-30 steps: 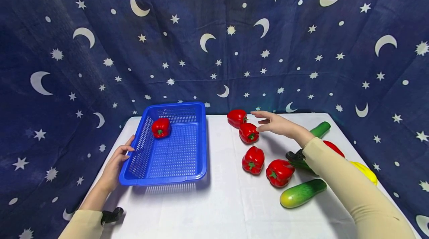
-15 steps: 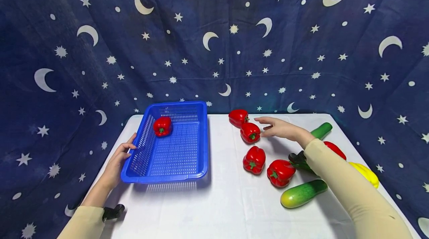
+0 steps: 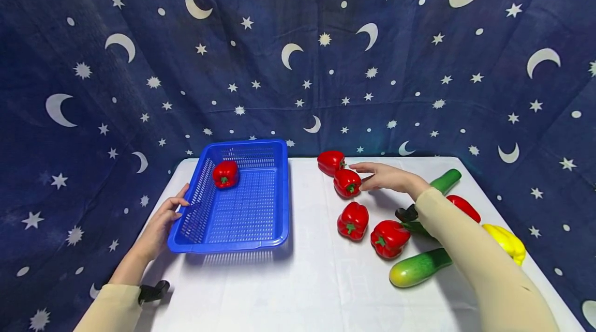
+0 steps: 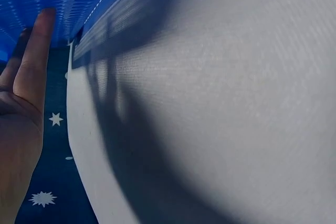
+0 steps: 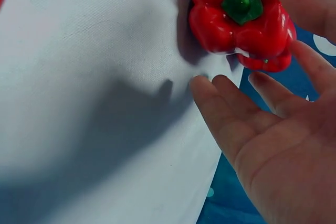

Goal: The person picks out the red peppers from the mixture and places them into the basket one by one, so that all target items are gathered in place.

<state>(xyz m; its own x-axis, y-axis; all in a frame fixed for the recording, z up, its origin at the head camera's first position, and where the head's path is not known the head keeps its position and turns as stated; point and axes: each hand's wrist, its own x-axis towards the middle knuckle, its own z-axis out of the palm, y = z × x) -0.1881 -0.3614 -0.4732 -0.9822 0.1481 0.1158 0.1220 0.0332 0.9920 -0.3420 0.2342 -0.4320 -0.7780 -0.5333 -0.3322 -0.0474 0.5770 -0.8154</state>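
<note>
My left hand (image 3: 155,231) rests against the left side of a blue plastic basket (image 3: 274,243), fingertips at its rim. In the left wrist view the fingers (image 4: 32,66) look straight along the perforated wall. One red bell pepper (image 3: 225,175) lies inside the basket. My right hand (image 3: 388,177) is beside another red bell pepper (image 3: 346,183) at the back of the table, fingers spread and nothing in its palm. From the right wrist view, that pepper (image 5: 215,27) lies between the thumb side and the fingertips, stem facing the camera. A further red pepper (image 3: 331,162) sits just behind it.
Two more red peppers (image 3: 352,221) (image 3: 390,239) lie nearer the front. A green-yellow cucumber (image 3: 419,268), another green one (image 3: 446,181), a partly hidden red pepper (image 3: 464,208) and a yellow pepper (image 3: 505,241) are around my right forearm. A starry dark-blue curtain (image 3: 298,63) hangs behind the white table.
My right hand has lowered slightly and closed in on the red pepper beside it. The left hand stays at the basket's side, and the camera view has shifted a little.
</note>
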